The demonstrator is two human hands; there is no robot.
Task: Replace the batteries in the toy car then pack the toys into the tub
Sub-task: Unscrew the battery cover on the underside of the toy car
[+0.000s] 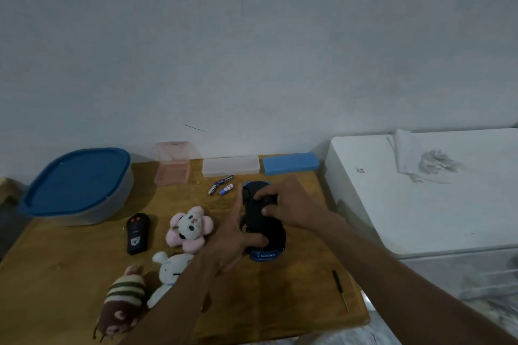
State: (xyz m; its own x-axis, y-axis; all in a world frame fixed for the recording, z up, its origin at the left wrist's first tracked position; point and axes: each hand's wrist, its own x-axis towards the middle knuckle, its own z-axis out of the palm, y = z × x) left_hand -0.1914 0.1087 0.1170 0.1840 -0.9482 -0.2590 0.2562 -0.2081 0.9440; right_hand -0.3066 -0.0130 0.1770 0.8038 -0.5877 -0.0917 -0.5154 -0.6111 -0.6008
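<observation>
The toy car (273,235) lies upside down on the wooden table (56,274), black underside up with blue body showing at both ends. My left hand (238,235) grips its left side, thumb across the underside. My right hand (283,204) rests on the far half, fingertips pressing at the battery compartment. Loose batteries (221,185) lie just beyond the car. The tub (81,187), closed with a blue lid, stands at the back left. A black remote (137,232), a pink flower plush (190,228), a white bunny plush (171,272) and a striped brown plush (123,302) lie left of the car.
A small screwdriver (340,290) lies near the table's right edge. A pink clear box (173,162), a clear case (229,166) and a blue case (290,163) line the back against the wall. A white cabinet (420,204) with crumpled tissue stands right of the table.
</observation>
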